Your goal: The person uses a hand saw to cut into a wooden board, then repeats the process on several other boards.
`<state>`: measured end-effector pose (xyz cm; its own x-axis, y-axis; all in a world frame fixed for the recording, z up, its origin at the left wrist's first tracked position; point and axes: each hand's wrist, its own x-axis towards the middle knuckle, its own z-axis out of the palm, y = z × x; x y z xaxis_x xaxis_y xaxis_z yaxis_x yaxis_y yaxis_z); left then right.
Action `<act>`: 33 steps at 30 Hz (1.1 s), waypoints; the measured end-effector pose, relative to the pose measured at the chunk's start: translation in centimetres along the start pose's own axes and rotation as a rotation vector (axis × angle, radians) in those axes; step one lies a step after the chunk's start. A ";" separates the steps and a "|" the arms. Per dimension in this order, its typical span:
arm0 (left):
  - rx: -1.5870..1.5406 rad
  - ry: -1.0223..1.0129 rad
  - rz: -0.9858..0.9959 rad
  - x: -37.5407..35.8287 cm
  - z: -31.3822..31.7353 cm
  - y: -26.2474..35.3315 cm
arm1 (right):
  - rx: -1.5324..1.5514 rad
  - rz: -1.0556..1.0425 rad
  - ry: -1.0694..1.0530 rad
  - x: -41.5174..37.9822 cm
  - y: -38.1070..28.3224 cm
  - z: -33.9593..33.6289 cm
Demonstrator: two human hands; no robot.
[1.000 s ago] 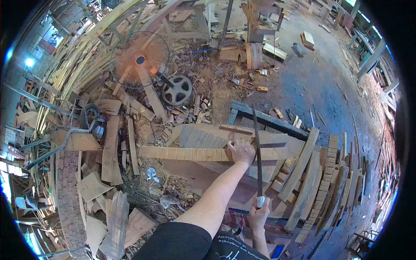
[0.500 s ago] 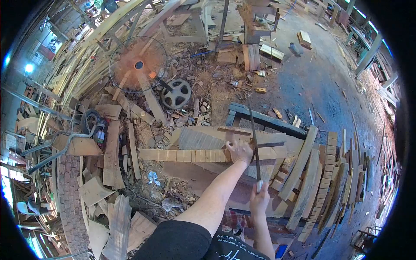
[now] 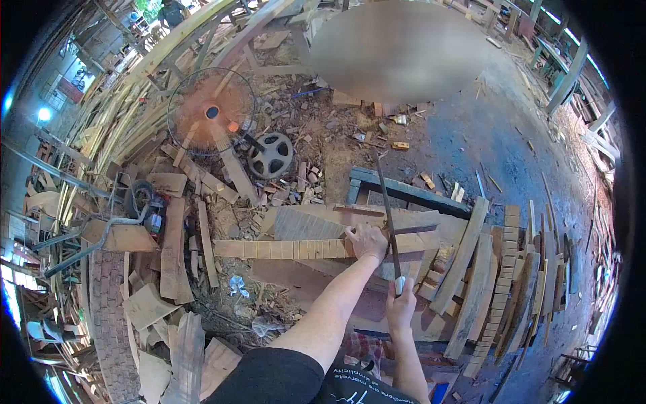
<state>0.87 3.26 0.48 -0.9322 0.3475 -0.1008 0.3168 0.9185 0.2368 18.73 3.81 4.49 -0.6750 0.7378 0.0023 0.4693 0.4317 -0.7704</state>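
A long wooden strip [image 3: 282, 249] with evenly spaced crosswise lines lies over boards at the centre. My left hand [image 3: 367, 241] presses down on it near its right part, fingers bent over the wood. A long, narrow dark saw [image 3: 387, 202] crosses the strip just right of that hand, its blade pointing away from me. My right hand [image 3: 402, 303] is wrapped round its pale handle at the near end. A dark narrow piece [image 3: 418, 228] lies right of the blade, along the strip's far edge.
A round fan [image 3: 212, 113] stands at the upper left, beside a spoked wheel base [image 3: 270, 155]. Long boards [image 3: 464, 252] and another lined strip [image 3: 501, 289] lie at the right. A wheelbarrow [image 3: 121, 236] is at the left. Wood scraps cover the floor. A blurred patch hides the top centre.
The saw and my right hand have shifted slightly away from me. The whole view has shifted a little, and a blurred patch now covers the top centre.
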 end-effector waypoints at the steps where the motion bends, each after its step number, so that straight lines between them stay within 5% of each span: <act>1: 0.005 0.006 0.007 0.0 0.0 -0.1 | 0.007 0.000 0.007 -0.1 0.0 -0.1; 9: -0.006 0.094 0.036 -0.2 0.2 0.0 | 0.045 0.082 -0.062 -7.0 0.8 -3.8; 16: -0.014 0.003 -0.003 -0.2 -1.2 0.2 | -0.010 -0.029 -0.039 -0.4 0.0 -1.1; 22: -0.014 0.005 0.012 -0.4 -1.0 0.2 | -0.001 0.108 -0.078 -8.4 1.3 -4.0; 26: -0.061 -0.049 0.016 0.3 0.7 -0.6 | 0.087 -0.039 0.056 -1.1 0.2 -0.2; 27: -0.053 -0.025 0.010 0.4 0.5 -0.6 | 0.077 0.002 0.017 0.2 0.2 0.2; 28: -0.092 0.203 -0.060 -0.4 0.9 -0.2 | 0.037 0.025 -0.006 0.4 0.3 0.1; 33: -0.020 0.036 0.054 0.3 -0.1 -0.2 | 0.032 0.106 -0.053 -8.5 2.2 -4.3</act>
<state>0.52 3.20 0.52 -0.9199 0.3887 -0.0526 0.3631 0.8946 0.2605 27.96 0.67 5.55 -0.6522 0.7495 -0.1134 0.5216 0.3352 -0.7846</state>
